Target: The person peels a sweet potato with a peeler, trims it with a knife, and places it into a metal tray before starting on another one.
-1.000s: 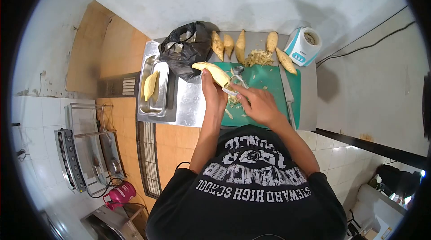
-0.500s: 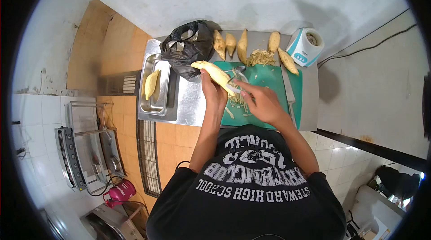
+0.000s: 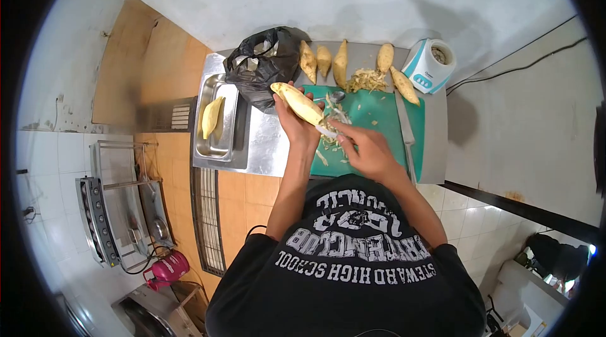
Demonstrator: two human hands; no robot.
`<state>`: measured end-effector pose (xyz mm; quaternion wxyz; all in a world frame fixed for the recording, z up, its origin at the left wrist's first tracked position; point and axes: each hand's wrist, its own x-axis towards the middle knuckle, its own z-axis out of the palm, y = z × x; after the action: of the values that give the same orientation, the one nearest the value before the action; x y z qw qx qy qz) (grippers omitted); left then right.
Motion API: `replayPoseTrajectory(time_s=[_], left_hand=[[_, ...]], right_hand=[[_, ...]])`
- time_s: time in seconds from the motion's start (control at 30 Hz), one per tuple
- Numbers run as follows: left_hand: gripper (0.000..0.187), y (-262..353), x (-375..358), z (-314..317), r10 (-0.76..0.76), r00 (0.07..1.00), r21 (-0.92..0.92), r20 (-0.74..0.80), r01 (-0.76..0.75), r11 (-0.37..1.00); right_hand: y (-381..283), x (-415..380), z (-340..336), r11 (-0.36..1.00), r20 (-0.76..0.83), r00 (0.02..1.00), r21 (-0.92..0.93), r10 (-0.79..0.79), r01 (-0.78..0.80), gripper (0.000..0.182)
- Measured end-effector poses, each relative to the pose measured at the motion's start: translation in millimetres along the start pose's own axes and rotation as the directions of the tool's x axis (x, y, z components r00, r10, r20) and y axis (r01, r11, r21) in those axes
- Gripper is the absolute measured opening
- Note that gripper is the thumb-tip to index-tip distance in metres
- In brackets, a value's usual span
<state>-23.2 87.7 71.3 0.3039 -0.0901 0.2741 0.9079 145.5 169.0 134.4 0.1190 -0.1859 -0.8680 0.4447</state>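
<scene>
My left hand [image 3: 295, 127] is wrapped round a pale yellow, mostly peeled sweet potato [image 3: 298, 104], holding it tilted above the left edge of the green cutting board [image 3: 382, 124]. In my right hand [image 3: 371, 153] is a white-handled peeler [image 3: 326, 131], at the lower end of the sweet potato. My fingers and the angle hide much of its blade. Thin peel strips [image 3: 332, 142] lie on the board under both hands. A metal spoon [image 3: 338, 96] rests just beyond them.
Several unpeeled sweet potatoes [image 3: 341, 64] line the wall side, beside a peel heap [image 3: 367, 79]. A large knife [image 3: 404, 124] lies on the board's right. A black plastic bag [image 3: 265, 75], a steel pan [image 3: 201, 142] with a peeled sweet potato [image 3: 212, 117], and a white-blue blender base [image 3: 429, 65] stand around.
The sweet potato has turned a little in my left hand, and its fingertips now show on the far side. My right hand and the peeler have shifted slightly down and towards me.
</scene>
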Motion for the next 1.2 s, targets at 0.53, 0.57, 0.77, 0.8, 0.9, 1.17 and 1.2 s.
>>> replayPoseTrajectory(time_s=[0.53, 0.57, 0.77, 0.8, 0.9, 1.17, 1.2], left_hand=[[0.045, -7.6, -1.0, -13.6, -0.118, 0.989, 0.067, -0.087, 0.124, 0.990], [0.046, -11.7, -1.0, -18.1, -0.163, 0.985, 0.076, -0.050, 0.167, 0.983], [0.049, -9.6, -33.1, -1.8, -0.250, 0.951, 0.557, 0.182, 0.110, 0.823], [0.049, -12.5, -35.0, -0.6, -0.251, 0.950, 0.555, 0.184, 0.111, 0.824], [0.050, -18.5, -38.0, 0.5, -0.107, 0.964, 0.602, 0.242, -0.062, 0.796], [0.058, -18.1, -39.0, 5.5, -0.190, 0.951, 0.469, 0.244, 0.055, 0.881], [0.058, -19.0, -36.4, 1.3, -0.194, 0.950, 0.471, 0.246, 0.058, 0.880]], right_hand=[[-4.6, 14.9, -19.1, 0.999, -0.006, 1.000, 0.050, 0.016, -0.015, 0.039], [-5.5, 20.3, -20.5, 0.999, -0.007, 1.000, 0.039, 0.003, -0.003, 0.039], [-6.9, 43.4, -30.3, 1.000, -0.004, 1.000, -0.012, -0.002, 0.002, 0.037], [-4.4, 46.7, -28.1, 1.000, -0.004, 1.000, -0.014, -0.001, 0.001, 0.037], [1.6, 50.1, -18.6, 0.988, -0.112, 0.986, -0.106, -0.123, 0.111, 0.038], [7.6, 37.4, -7.6, 0.984, -0.049, 0.998, -0.175, 0.037, -0.045, 0.040], [9.6, 37.9, -7.8, 0.983, -0.053, 0.998, -0.174, 0.040, -0.048, 0.040]])
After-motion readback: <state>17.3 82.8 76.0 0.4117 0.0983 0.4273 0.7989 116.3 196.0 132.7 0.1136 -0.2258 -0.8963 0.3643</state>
